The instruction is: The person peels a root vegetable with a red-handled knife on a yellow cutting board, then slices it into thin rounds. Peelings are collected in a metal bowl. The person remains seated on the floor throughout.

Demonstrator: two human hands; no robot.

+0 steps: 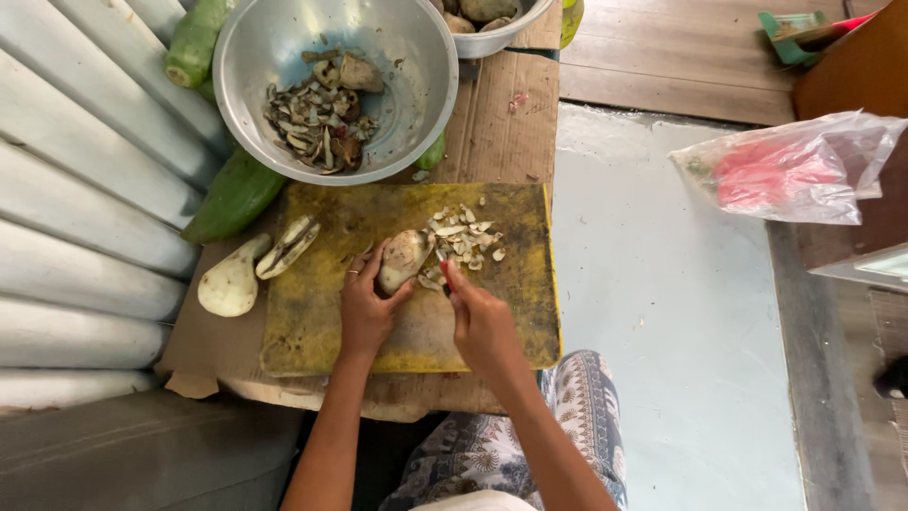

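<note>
Far left: corrugated metal sheet point(85, 189), green papaya-like fruits along it – one at top point(194, 43), a bigger one point(235, 197) lower down. Peeled pale half fruit point(229, 279) lies on cardboard point(203, 350) just off the board's left edge, sliced strip piece point(288, 246) beside it, overlapping the board corner. Large metal bowl point(416, 85) above the board holds brown peelings and scraps point(322, 118). Yellow worn cutting board point(312, 322) in the middle. Left hand point(364, 308) closed around the lower end of a tan root vegetable point(404, 258) – maybe taro, hard to tell – resting on the board near its centre. Right hand point(482, 322) wrapped tight on a red-handled knife point(445, 270), blade mostly hidden, tip at the vegetable. Pile of pale peel chips point(462, 237) just right of the vegetable. Second bowl point(492, 38) at top edge. Far right: clear plastic bag with red contents point(790, 170) on the floor.
</note>
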